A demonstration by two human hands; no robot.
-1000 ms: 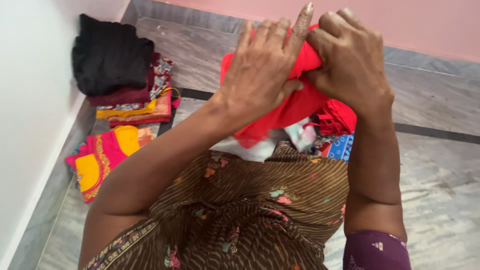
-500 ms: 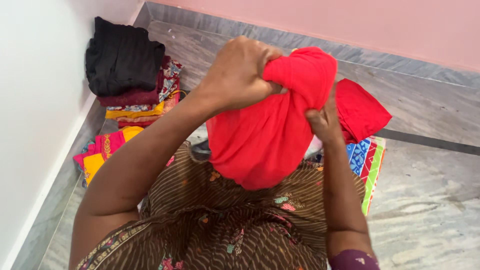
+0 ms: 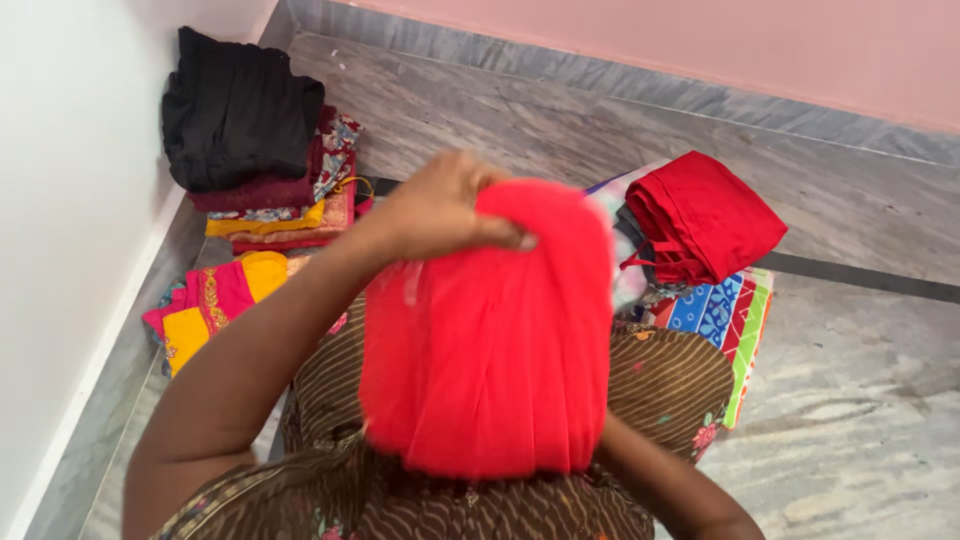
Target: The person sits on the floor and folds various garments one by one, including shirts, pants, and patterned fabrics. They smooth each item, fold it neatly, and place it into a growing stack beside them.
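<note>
While the left hand [image 3: 440, 210] clenches the top edge of the red cloth [image 3: 490, 340], holding it raised so it hangs over the lap, the right hand is hidden behind it, grip indeterminable.

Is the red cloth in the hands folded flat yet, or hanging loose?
Hanging loose. The red cloth drapes from the left hand, which grips its top edge above the lap. The right hand is hidden behind it.

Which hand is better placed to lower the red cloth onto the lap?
Left, probably. The left hand grips the red cloth at its top edge in plain view; the right hand is hidden behind it.
</note>
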